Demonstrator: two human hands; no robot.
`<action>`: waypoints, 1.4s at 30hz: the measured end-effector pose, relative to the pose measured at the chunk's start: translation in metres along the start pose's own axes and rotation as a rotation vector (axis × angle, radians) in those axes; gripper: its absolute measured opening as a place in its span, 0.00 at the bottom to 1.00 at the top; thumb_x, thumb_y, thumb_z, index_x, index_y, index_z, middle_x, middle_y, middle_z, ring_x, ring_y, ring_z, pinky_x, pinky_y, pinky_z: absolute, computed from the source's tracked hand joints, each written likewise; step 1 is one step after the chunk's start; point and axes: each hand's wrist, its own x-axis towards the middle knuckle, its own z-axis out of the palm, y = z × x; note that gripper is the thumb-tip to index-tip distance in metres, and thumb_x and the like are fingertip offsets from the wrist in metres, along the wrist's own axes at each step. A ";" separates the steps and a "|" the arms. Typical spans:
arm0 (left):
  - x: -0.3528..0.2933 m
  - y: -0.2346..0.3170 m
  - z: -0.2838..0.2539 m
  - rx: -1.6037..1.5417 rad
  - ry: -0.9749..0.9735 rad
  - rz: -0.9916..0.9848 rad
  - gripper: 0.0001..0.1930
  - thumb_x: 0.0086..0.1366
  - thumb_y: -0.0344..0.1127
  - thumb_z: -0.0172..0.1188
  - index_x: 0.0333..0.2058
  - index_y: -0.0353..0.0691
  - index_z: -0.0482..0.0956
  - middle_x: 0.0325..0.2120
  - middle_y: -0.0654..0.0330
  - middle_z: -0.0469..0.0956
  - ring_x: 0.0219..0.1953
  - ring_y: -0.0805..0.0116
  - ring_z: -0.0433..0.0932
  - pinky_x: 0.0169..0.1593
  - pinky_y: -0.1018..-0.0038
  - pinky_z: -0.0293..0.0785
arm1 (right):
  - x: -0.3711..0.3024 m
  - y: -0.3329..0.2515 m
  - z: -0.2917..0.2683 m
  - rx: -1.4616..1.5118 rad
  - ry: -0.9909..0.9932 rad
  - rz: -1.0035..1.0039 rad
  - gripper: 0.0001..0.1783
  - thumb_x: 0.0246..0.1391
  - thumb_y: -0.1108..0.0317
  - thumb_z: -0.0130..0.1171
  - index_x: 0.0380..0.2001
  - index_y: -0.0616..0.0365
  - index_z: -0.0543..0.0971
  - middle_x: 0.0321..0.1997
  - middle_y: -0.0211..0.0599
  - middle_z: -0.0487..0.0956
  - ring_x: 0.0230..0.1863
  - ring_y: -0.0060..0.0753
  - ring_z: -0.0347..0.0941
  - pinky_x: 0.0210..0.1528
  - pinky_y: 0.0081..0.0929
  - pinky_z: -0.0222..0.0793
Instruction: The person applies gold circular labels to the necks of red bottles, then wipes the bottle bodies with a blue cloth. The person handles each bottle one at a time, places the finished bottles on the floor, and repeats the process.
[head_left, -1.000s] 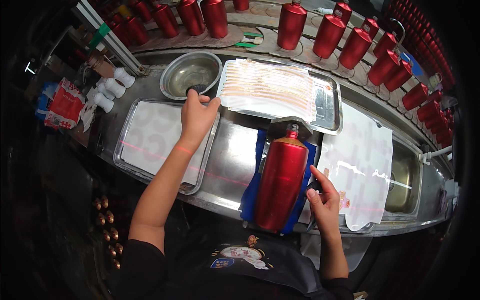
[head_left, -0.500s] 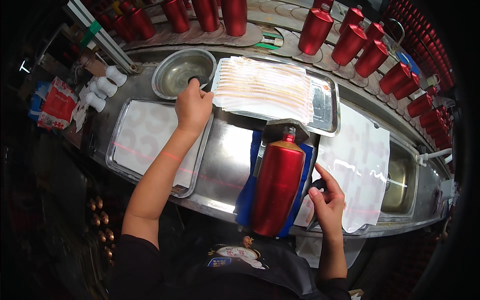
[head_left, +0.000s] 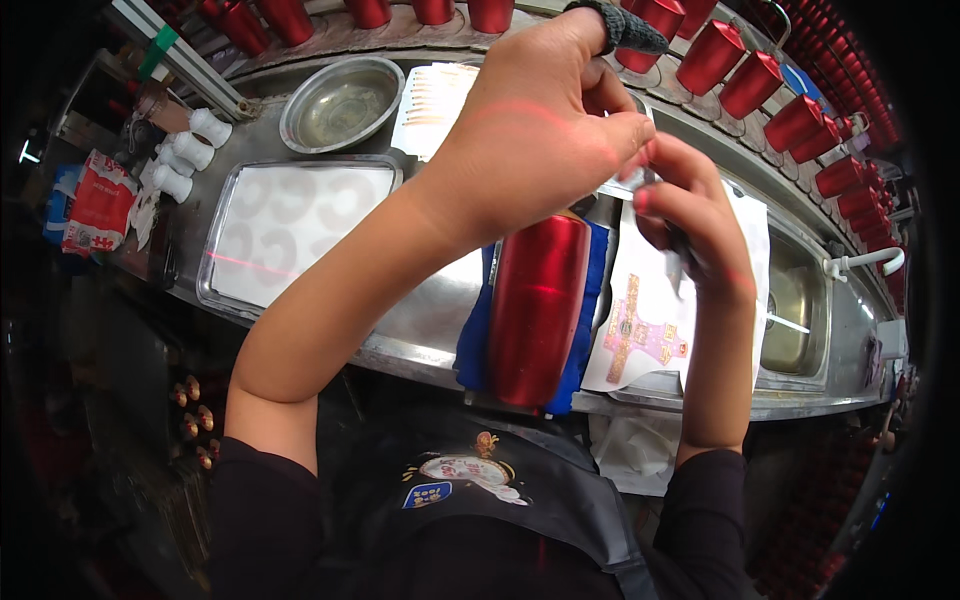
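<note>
Red btl, long axis fore-aft, is being overhung at far end by nearer L hand (pinching what, can't tell), w/ dark tool being held in R hand.

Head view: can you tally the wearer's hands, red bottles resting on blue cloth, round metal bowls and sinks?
Left hand and right hand: 2
Red bottle on blue cloth: 1
Round metal bowl: 1
Sink: 1
Total: 5
</note>
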 end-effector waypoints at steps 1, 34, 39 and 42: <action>-0.009 0.007 0.001 -0.039 0.032 -0.019 0.10 0.56 0.25 0.66 0.32 0.29 0.73 0.22 0.53 0.83 0.25 0.68 0.84 0.30 0.74 0.77 | -0.017 -0.002 -0.004 0.077 0.011 0.007 0.11 0.51 0.69 0.59 0.37 0.62 0.79 0.20 0.21 0.71 0.17 0.08 0.59 0.19 0.12 0.50; -0.244 -0.015 0.035 -0.025 0.262 -0.484 0.24 0.61 0.27 0.67 0.56 0.35 0.74 0.37 0.62 0.82 0.36 0.76 0.76 0.40 0.77 0.71 | -0.170 0.070 0.089 -0.064 0.340 0.203 0.06 0.57 0.72 0.64 0.27 0.58 0.77 0.20 0.19 0.72 0.16 0.07 0.63 0.18 0.12 0.52; -0.236 -0.017 0.027 0.115 -0.122 -0.331 0.45 0.57 0.32 0.69 0.71 0.33 0.56 0.69 0.38 0.60 0.72 0.44 0.59 0.72 0.59 0.55 | -0.172 0.068 0.080 -0.047 0.340 0.216 0.06 0.58 0.72 0.63 0.28 0.58 0.77 0.19 0.19 0.71 0.16 0.07 0.63 0.18 0.11 0.53; -0.233 -0.012 0.031 0.372 -0.227 -0.183 0.48 0.57 0.33 0.70 0.71 0.29 0.53 0.70 0.37 0.59 0.74 0.45 0.55 0.74 0.62 0.50 | -0.173 0.068 0.076 -0.027 0.346 0.219 0.06 0.58 0.72 0.62 0.28 0.58 0.77 0.20 0.19 0.71 0.16 0.08 0.63 0.18 0.12 0.54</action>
